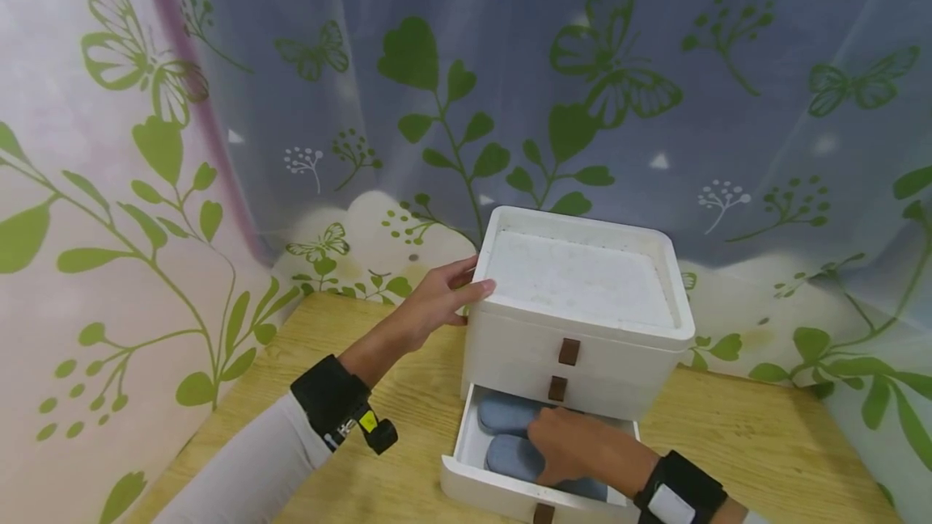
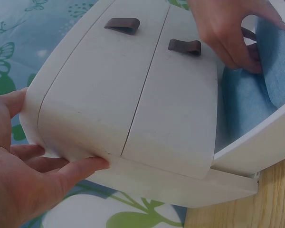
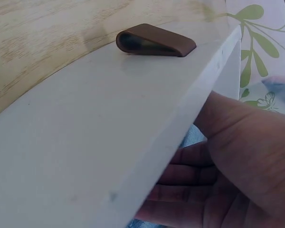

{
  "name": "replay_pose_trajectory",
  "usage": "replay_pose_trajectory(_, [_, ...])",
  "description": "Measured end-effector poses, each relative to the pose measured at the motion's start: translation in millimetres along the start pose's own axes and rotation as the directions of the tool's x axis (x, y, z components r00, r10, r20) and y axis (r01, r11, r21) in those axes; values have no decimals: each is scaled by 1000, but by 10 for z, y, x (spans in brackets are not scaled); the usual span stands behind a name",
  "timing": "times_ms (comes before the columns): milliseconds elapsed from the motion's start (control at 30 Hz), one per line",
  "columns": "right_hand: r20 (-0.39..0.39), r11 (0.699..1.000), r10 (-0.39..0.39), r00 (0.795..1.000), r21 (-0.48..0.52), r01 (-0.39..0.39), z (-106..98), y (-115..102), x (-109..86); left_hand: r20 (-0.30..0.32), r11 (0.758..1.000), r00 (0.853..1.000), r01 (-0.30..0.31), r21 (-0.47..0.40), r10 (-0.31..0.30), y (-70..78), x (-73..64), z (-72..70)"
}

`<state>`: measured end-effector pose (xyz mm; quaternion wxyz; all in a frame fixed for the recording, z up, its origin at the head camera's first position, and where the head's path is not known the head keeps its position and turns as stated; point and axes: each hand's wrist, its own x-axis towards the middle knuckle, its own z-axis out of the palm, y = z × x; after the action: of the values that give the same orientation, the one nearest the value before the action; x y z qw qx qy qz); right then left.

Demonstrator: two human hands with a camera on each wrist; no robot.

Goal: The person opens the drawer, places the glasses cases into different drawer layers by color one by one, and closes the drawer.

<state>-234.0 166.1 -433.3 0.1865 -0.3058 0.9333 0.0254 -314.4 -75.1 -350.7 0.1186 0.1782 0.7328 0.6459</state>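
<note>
A white drawer cabinet (image 1: 510, 346) has its bottom drawer (image 1: 473, 475) pulled out. Inside lie two rounded blue fabric pieces that look like slippers, a far one (image 1: 502, 413) and a near one (image 1: 510, 456). My right hand (image 1: 575, 443) reaches down into the drawer, its thumb and fingers gripping the near slipper, which looks tilted up in the left wrist view. The drawer front hides part of this hand in the right wrist view. My left hand (image 2: 33, 175) rests against the cabinet's left side with fingers spread, thumb tip at its edge.
The cabinet's top is a shallow rimmed tray (image 1: 582, 277). Brown loop handles (image 2: 122, 24) stick out from the drawer fronts. A wooden tabletop (image 1: 364, 427) lies underneath, with a leaf-and-butterfly patterned curtain (image 1: 328, 144) standing behind and at both sides.
</note>
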Motion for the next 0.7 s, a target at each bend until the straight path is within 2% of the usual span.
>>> replay_pose_trajectory(167, [-4,1000,11,1000,13,-11,9,23,-26,-5,1000,1000,2,0,-2,4,3,9])
replay_pose_trajectory(267, [-37,999,2,999,53,0,14,61,-86,-6,1000,1000,-2,0,2,5,6,17])
replay_pose_trajectory(400, [-126,994,-14,992,109,28,-11,102,-236,-8,1000,1000,-3,-2,3,-1,5,32])
replay_pose_trajectory(500, [-207,983,-22,978,172,58,-66,114,-385,-8,1000,1000,5,-2,-5,-17,12,49])
replay_pose_trajectory(567, [-273,959,-38,961,259,112,-99,123,-481,-6,1000,1000,8,-1,-8,-22,17,57])
replay_pose_trajectory(600, [-300,938,-39,953,318,138,-103,126,-527,-7,1000,1000,12,0,-12,-21,16,62])
replay_pose_trajectory(633, [-331,915,-49,942,364,176,-93,128,-565,-9,1000,1000,14,1,-14,-21,13,65])
replay_pose_trajectory(700, [-362,847,-43,931,481,227,-51,119,-643,-16,1000,1000,19,-3,-19,-19,4,73])
